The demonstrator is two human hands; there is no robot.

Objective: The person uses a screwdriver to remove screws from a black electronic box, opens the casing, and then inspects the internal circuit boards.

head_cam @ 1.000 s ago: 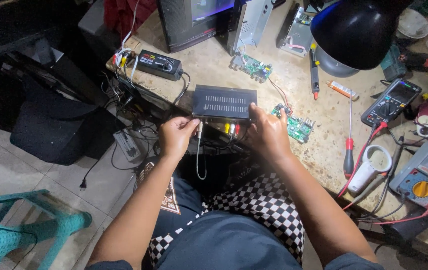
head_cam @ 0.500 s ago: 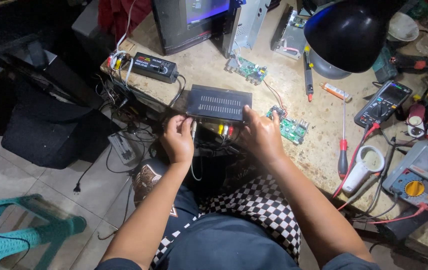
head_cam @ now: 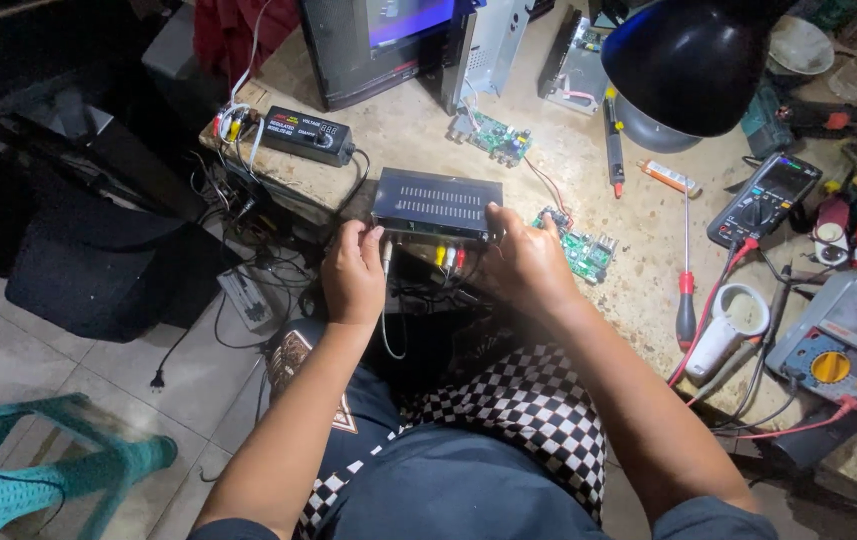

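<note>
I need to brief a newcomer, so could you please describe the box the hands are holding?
Start at the black lamp shade, then come down to the workbench's near edge. There sits a flat black box between both hands, the only casing with rows of vent slots on top.

We see a flat black vented box [head_cam: 436,203] lying level at the bench's near edge. Coloured plugs [head_cam: 448,257] sit in its near face.

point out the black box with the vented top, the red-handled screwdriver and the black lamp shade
black box [head_cam: 436,203], head view, vented top
red-handled screwdriver [head_cam: 685,310], head view, red handle
black lamp shade [head_cam: 693,62], head view, outer dome
</note>
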